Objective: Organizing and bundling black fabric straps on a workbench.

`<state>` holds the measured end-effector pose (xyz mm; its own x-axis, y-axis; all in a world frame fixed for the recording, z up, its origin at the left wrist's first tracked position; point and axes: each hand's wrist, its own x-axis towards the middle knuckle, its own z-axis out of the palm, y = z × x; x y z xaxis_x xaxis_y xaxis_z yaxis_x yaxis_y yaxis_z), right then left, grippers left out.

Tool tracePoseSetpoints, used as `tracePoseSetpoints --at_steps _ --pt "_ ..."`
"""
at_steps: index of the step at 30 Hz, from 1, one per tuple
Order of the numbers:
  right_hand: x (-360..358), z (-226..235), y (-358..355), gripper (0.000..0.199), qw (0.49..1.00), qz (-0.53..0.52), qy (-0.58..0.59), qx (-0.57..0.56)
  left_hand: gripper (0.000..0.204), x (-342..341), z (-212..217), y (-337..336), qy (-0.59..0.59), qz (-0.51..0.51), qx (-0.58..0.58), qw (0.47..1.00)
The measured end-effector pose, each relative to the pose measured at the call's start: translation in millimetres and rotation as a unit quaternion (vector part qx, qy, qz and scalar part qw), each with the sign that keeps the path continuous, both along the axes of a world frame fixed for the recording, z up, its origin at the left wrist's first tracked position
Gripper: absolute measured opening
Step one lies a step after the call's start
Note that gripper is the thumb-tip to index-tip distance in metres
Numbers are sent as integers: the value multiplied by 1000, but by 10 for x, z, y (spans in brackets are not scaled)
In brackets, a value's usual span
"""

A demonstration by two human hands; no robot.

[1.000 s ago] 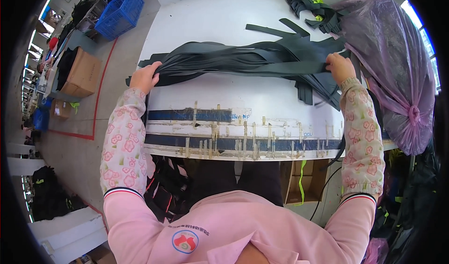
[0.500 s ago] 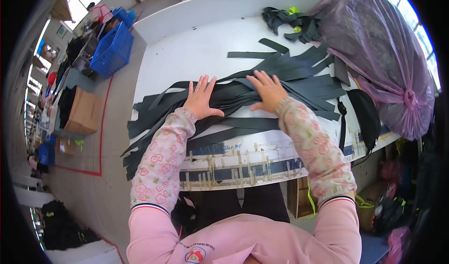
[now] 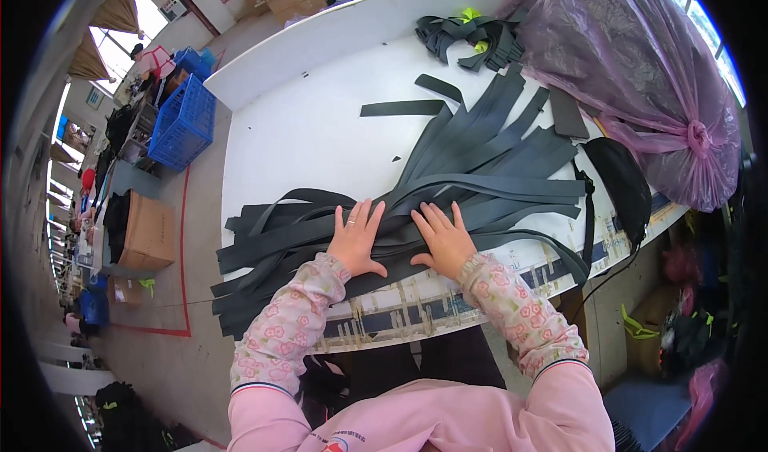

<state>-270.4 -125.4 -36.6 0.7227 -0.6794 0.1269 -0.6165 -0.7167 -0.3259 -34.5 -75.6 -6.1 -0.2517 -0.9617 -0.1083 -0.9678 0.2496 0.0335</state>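
Pouch point(image 3: 620, 186) and purple bag point(image 3: 632, 76) sit right of dark strips point(image 3: 488, 185) under left hand point(image 3: 354, 242) and right hand point(image 3: 446, 246), spread flat, gripping nothing.

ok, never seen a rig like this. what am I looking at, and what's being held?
There is no machine here, just a person's bare hands. The view comes from a wide fisheye camera on the person's head, looking down, so straight edges bend near the rim.

The left hand and right hand lie spread open on a pile of dark strips. Neither is closed around anything.

The pile fans out over a white table. A smaller dark bundle lies at the far side, with a big purple bag to the right.
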Motion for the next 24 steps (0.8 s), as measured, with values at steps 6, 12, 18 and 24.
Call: tracePoseSetpoints --at_steps 6,12,18,24 --pt "3 69 210 78 996 -15 -92 -18 127 57 36 -318 -11 19 31 999" --pt "-325 11 712 50 904 -87 -213 361 123 21 124 -561 -102 -6 25 994" --pt "-340 -86 859 67 435 -248 -552 667 141 177 46 -595 6 24 191 981" --pt "105 -140 113 69 380 -139 -613 679 145 -198 25 -241 -27 9 128 991"
